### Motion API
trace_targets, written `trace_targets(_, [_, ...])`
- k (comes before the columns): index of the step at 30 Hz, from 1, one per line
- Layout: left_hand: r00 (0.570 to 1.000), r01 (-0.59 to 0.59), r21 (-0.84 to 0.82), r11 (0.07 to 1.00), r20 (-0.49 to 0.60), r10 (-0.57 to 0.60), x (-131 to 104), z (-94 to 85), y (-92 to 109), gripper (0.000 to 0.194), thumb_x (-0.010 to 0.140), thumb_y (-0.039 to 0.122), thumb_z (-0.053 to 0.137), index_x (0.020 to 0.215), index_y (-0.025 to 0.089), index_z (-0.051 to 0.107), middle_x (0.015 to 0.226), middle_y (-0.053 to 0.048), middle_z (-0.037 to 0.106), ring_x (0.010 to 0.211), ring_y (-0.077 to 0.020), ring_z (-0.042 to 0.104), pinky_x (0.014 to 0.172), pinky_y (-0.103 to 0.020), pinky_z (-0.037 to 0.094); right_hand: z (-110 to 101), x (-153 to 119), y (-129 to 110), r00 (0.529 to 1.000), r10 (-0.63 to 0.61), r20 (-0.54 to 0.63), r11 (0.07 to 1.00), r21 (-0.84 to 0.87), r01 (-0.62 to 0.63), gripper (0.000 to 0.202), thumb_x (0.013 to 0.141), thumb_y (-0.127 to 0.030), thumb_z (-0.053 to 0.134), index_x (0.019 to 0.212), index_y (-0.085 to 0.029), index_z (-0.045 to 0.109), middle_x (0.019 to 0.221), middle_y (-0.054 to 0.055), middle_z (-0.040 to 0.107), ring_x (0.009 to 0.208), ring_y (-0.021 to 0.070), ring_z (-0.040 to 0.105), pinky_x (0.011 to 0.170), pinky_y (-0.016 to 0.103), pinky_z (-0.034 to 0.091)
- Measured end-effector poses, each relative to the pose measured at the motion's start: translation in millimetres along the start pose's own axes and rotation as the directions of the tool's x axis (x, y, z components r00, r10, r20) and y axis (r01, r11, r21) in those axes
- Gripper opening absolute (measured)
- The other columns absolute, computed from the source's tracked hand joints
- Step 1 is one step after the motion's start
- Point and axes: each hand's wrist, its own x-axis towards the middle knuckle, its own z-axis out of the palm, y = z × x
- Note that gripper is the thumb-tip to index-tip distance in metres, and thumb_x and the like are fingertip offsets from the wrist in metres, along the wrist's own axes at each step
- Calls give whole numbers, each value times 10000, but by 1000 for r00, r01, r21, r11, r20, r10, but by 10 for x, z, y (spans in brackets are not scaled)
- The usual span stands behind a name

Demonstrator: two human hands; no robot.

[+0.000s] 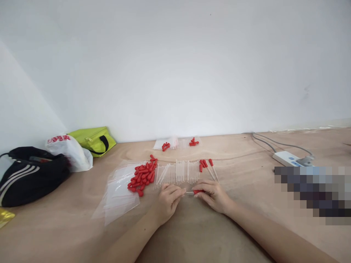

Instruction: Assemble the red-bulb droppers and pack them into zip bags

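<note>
My left hand [170, 199] is closed around one end of a thin clear dropper tube [189, 193]. At the tube's other end, my right hand [215, 195] pinches a red rubber bulb [197, 191]; whether the tube sits inside the bulb cannot be made out. Just beyond my hands lies a row of clear dropper tubes [177, 172]. Several droppers with red bulbs [211, 162] lie at the row's right end. Left of the row is a pile of loose red bulbs [142, 177], partly on clear plastic bags [119, 199].
Near the wall lie small bags [159, 144] with a few more red bulbs [193, 142]. To the left stand a black bag [33, 179], a white plastic bag [71, 153] and a lime-green bag [95, 140]. A power strip [287, 159] with a grey cable lies at the right.
</note>
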Motion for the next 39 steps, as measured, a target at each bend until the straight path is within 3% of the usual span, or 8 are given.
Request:
trace_targets(7, [997, 47, -20, 999, 69, -46, 5, -13, 31, 253, 884, 170, 338, 892, 195, 589, 759, -26, 661, 710, -146, 595, 640, -275, 384, -17, -11, -13, 998, -57, 4, 998, -22, 58, 187, 852, -293, 444, 863, -215, 614, 759, 41, 626, 716, 137, 584, 642, 257, 477])
trace_targets(22, [999, -38, 57, 998, 12, 38, -39, 30, 45, 245, 884, 140, 328, 884, 188, 569, 705, -13, 647, 607, -135, 557, 597, -282, 313, -18, -14, -35, 985, -146, 88, 946, -278, 165, 162, 846, -267, 446, 818, -186, 584, 695, 41, 583, 642, 146, 512, 610, 291, 412])
trace_targets(28, [999, -40, 24, 999, -4, 40, -76, 92, 33, 238, 880, 144, 330, 875, 188, 564, 698, -15, 644, 613, -139, 556, 603, -288, 319, -8, 2, -77, 980, -125, 155, 942, -291, 166, 176, 849, -274, 432, 794, -186, 574, 679, 34, 568, 640, 145, 500, 617, 287, 394])
trace_targets(36, [999, -33, 23, 999, 16, 32, -33, 70, 101, 237, 867, 127, 337, 860, 167, 570, 685, -26, 645, 620, -141, 569, 607, -282, 340, 26, 27, -63, 974, -166, 155, 931, -302, 207, 220, 859, -252, 392, 773, -161, 572, 648, 40, 557, 625, 146, 492, 613, 288, 382])
trace_targets(39, [1000, -13, 14, 1000, 28, 13, -7, 49, 109, 238, 870, 143, 335, 848, 170, 571, 696, -28, 643, 635, -148, 577, 605, -281, 349, 29, 39, -58, 981, -129, 146, 957, -240, 161, 206, 850, -256, 414, 793, -163, 588, 687, 53, 580, 668, 158, 516, 638, 301, 398])
